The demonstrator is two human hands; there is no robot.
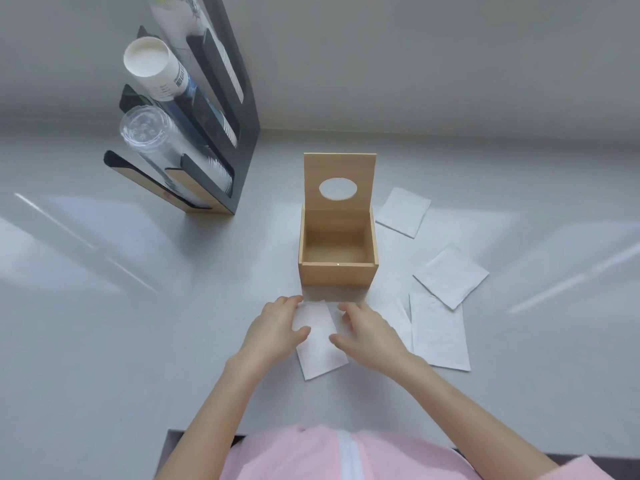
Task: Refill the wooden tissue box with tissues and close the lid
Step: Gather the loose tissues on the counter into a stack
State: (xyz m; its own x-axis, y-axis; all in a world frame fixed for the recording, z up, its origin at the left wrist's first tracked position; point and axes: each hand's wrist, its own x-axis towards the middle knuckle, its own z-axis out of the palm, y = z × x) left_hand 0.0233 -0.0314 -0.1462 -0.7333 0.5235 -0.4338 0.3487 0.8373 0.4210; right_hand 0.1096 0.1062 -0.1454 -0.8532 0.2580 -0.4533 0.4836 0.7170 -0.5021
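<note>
A wooden tissue box [337, 274] stands on the counter with nothing inside it. Its lid [339, 174], with an oval hole, stands upright at the back. Just in front of the box lies a white tissue [320, 344]. My left hand [275, 329] rests on its left edge and my right hand [369, 336] on its right edge, fingers spread on the tissue. Other tissues lie to the right: one by the box's far corner [403, 212], one further right [451, 276], and a larger one [438, 332] beside my right hand.
A dark cup dispenser rack [221, 109] stands at the back left, holding a stack of white paper cups [152, 69] and clear plastic cups [149, 136]. The grey counter [138, 341] meets a wall behind. The counter's front edge is near my pink clothing.
</note>
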